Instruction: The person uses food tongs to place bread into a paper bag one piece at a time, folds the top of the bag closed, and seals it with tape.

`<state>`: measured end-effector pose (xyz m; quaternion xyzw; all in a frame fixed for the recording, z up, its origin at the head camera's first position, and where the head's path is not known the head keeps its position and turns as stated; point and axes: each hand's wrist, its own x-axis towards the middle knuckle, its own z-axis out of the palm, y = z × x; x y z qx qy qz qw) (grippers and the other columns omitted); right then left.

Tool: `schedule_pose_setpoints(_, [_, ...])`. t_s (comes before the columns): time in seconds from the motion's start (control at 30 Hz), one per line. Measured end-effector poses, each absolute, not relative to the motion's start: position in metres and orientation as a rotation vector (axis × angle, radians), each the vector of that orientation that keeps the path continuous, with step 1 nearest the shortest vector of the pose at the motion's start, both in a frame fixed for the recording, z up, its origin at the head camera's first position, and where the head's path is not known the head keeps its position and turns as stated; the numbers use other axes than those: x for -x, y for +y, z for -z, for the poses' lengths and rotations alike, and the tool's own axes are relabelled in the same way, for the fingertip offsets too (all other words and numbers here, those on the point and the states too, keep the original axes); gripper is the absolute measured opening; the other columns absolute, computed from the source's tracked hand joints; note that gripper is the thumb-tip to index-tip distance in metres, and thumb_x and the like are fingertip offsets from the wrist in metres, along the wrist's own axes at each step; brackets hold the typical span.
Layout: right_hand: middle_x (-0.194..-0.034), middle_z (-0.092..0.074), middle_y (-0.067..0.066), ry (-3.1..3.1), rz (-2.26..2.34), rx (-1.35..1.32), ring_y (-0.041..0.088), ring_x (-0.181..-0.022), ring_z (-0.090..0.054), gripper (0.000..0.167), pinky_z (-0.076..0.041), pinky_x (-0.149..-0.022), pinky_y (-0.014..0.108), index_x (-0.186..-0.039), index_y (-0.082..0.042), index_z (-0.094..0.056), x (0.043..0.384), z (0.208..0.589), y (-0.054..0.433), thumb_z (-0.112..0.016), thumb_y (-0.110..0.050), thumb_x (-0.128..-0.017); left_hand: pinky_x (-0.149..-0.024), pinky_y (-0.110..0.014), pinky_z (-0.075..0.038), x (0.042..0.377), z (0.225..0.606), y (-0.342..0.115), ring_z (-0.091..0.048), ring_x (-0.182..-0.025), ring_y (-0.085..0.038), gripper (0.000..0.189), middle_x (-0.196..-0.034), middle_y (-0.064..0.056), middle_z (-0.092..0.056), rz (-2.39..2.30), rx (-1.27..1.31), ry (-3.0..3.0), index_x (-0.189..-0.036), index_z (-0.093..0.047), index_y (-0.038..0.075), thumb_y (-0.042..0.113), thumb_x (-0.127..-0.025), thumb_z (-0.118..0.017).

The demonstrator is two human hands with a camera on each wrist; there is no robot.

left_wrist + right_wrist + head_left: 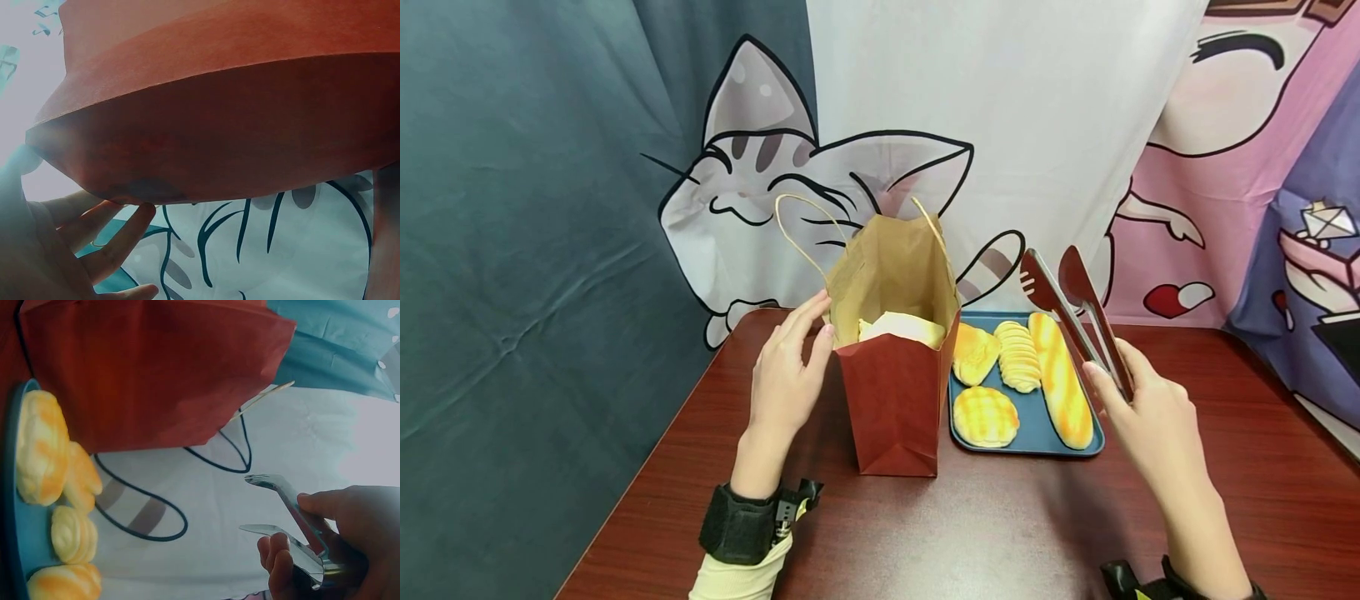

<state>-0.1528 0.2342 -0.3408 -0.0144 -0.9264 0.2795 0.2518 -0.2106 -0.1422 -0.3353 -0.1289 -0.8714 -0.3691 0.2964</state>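
Note:
A red paper bag (891, 408) with a tan inside stands upright on the table, mouth open and twisted handles (808, 237) raised. A pale bread-like piece (901, 327) shows inside it. My left hand (786, 375) touches the bag's left side near the top, fingers fairly straight, thumb by the front corner. My right hand (1157, 425) grips metal tongs (299, 515) with brown tips, which point up and stand apart with nothing between them. Beneath the tongs in the head view lies a blue tray (1037, 429) holding a long loaf (1060, 383) and several smaller breads (987, 417).
The tray sits close against the bag's right side on a dark reddish wooden table (1000, 533). Behind hangs a cloth (1037, 108) printed with a cartoon cat, with a plain teal part (535, 250) at the left. The table's left edge runs beside my left forearm.

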Motion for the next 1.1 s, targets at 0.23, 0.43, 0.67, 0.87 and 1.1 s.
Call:
schedule_pose_setpoints(0.23, [-0.101, -0.071, 0.028, -2.594, -0.751, 0.094, 0.051, -0.087, -0.065, 0.056, -0.046, -0.067, 0.062, -0.144, -0.01, -0.05, 0.162, 0.351, 0.242, -0.054, -0.045, -0.1, -0.12, -0.056, -0.029, 0.211, 0.335, -0.143, -0.05, -0.139, -0.018, 0.043, -0.149, 0.009, -0.053, 0.981, 0.348, -2.312, -0.14, -0.059, 0.018, 0.038, -0.103, -0.047])
schedule_pose_setpoints(0.43, [-0.106, -0.068, 0.03, -2.643, -0.737, 0.121, 0.054, -0.09, -0.063, 0.058, -0.046, -0.067, 0.063, -0.142, -0.008, -0.05, 0.169, 0.361, 0.247, -0.052, -0.048, -0.101, -0.12, -0.056, -0.029, 0.211, 0.335, -0.143, -0.049, -0.139, -0.018, 0.043, -0.149, 0.009, -0.053, 0.981, 0.347, -2.314, -0.14, -0.059, 0.018, 0.038, -0.103, -0.047])
schedule_pose_setpoints(0.67, [-0.122, -0.061, 0.035, -2.73, -0.716, 0.165, 0.057, -0.099, -0.06, 0.061, -0.046, -0.072, 0.066, -0.142, -0.004, -0.049, 0.176, 0.371, 0.252, -0.049, -0.049, -0.101, -0.12, -0.056, -0.03, 0.21, 0.334, -0.142, -0.05, -0.139, -0.018, 0.043, -0.149, 0.009, -0.054, 0.982, 0.345, -2.313, -0.139, -0.06, 0.018, 0.038, -0.103, -0.048])
schedule_pose_setpoints(0.87, [-0.113, -0.064, 0.034, -2.808, -0.687, 0.192, 0.051, -0.088, -0.063, 0.061, -0.048, -0.066, 0.06, -0.136, 0.001, -0.051, 0.18, 0.376, 0.256, -0.049, -0.049, -0.101, -0.119, -0.057, -0.03, 0.21, 0.334, -0.143, -0.05, -0.139, -0.019, 0.043, -0.148, 0.008, -0.054, 0.98, 0.349, -2.308, -0.139, -0.06, 0.017, 0.037, -0.103, -0.048])
schedule_pose_setpoints(1.1, [-0.117, -0.06, 0.037, -2.932, -0.657, 0.243, 0.049, -0.089, -0.062, 0.067, -0.049, -0.068, 0.058, -0.139, 0.005, -0.046, 0.183, 0.38, 0.261, -0.048, -0.05, -0.101, -0.119, -0.058, -0.03, 0.211, 0.335, -0.143, -0.05, -0.139, -0.019, 0.043, -0.149, 0.008, -0.054, 0.981, 0.349, -2.307, -0.139, -0.06, 0.017, 0.037, -0.103, -0.048])
